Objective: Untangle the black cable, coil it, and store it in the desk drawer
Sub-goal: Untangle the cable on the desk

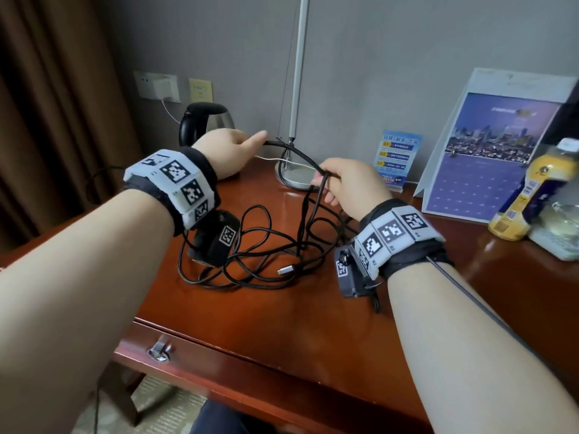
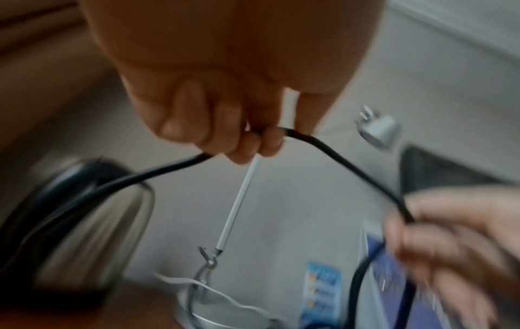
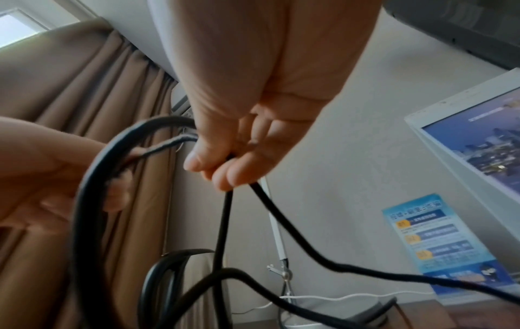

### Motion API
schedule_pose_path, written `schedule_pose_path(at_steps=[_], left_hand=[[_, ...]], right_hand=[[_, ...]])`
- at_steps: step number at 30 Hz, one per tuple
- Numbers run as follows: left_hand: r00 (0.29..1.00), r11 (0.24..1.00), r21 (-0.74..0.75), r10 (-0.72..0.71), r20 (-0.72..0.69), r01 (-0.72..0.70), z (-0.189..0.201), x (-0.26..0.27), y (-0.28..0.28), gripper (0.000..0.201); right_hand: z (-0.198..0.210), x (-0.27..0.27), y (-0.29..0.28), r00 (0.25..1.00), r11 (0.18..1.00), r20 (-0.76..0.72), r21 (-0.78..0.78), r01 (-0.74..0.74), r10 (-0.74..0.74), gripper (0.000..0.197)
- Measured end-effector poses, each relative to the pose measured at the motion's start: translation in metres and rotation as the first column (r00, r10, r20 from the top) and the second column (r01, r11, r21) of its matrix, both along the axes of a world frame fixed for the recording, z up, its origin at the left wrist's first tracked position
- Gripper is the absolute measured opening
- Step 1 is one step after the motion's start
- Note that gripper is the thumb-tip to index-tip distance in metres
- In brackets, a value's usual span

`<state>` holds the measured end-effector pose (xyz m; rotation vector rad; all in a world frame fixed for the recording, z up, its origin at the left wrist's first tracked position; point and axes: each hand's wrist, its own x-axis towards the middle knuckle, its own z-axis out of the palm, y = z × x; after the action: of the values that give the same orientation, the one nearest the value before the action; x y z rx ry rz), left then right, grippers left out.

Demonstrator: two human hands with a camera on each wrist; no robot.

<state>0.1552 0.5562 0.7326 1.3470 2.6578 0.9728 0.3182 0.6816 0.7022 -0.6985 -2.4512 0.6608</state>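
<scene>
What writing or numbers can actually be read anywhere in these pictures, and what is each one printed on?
"01", "02", "01": orange number tags down the small blue card on the desk.
Chinese headline on that card: too blurred to read.
Tall blue city-photo stand card: its title is too small to read.
Yellow bottle: label print unreadable.
Wristbands: black-and-white code squares; the tiny letters beside them are unreadable.

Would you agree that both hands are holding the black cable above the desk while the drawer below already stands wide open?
Not quite: the drawer is shut, as the head view shows. The rest holds: the left hand and right hand both hold the black cable above the desk.
</scene>
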Motion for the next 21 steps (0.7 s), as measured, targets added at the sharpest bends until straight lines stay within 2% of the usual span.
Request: schedule_pose_path(at_steps=[2, 3, 5, 6, 7, 11, 14, 16, 18, 21], left_hand=[[0.968, 1.000, -0.016, -0.027, -0.249, 0.024, 0.002, 0.008, 0.002, 0.040], [0.942, 0.997, -0.019, -0.082, -0.325, 0.080, 0.003, 0.014, 0.004, 0.038], [0.903, 0.984, -0.073, -0.180, -0.390, 0.164, 0.005, 0.027, 0.009, 0.037], [0.897, 0.980, -0.102, -0.195, -0.396, 0.169, 0.006, 0.031, 0.011, 0.038], [0.902, 0.982, -0.112, -0.185, -0.389, 0.153, 0.008, 0.032, 0.013, 0.038], [0.977, 0.999, 0.044, -0.016, -0.213, 0.026, 0.014, 0.017, 0.006, 0.032], [0.989, 0.999, 0.034, 0.000, -0.148, 0.005, 0.019, 0.010, 0.000, 0.035], [0.981, 0.998, -0.059, -0.027, -0.190, 0.016, 0.022, 0.014, -0.001, 0.045], [0.943, 0.976, -0.216, -0.093, -0.318, 0.024, 0.028, 0.026, -0.001, 0.049], [0.874, 0.892, -0.453, -0.212, -0.438, -0.011, 0.034, 0.048, 0.001, 0.060]], right_hand=[[0.005, -0.004, -0.007, 0.999, 0.999, 0.001, 0.000, -0.032, 0.032, 0.014], [0.006, -0.008, -0.009, 0.999, 0.999, 0.016, 0.030, -0.041, 0.040, 0.019], [0.010, -0.012, -0.014, 0.997, 0.984, 0.076, 0.174, -0.030, 0.016, 0.029], [0.010, -0.011, -0.014, 0.996, 0.975, 0.087, 0.219, -0.029, 0.011, 0.032], [0.010, -0.010, -0.014, 0.997, 0.979, 0.076, 0.202, -0.036, 0.021, 0.032], [0.000, 0.001, 0.001, 0.991, 0.992, 0.133, 0.127, 0.015, -0.032, 0.024], [-0.005, 0.003, 0.007, 0.979, 0.992, 0.189, 0.120, 0.048, -0.071, 0.026], [0.000, 0.002, 0.004, 0.979, 0.983, 0.189, 0.181, 0.037, -0.072, 0.029], [0.007, -0.001, -0.002, 0.973, 0.960, 0.218, 0.281, 0.009, -0.073, 0.030], [0.011, -0.007, -0.004, 0.963, 0.928, 0.255, 0.372, -0.012, -0.090, 0.033]])
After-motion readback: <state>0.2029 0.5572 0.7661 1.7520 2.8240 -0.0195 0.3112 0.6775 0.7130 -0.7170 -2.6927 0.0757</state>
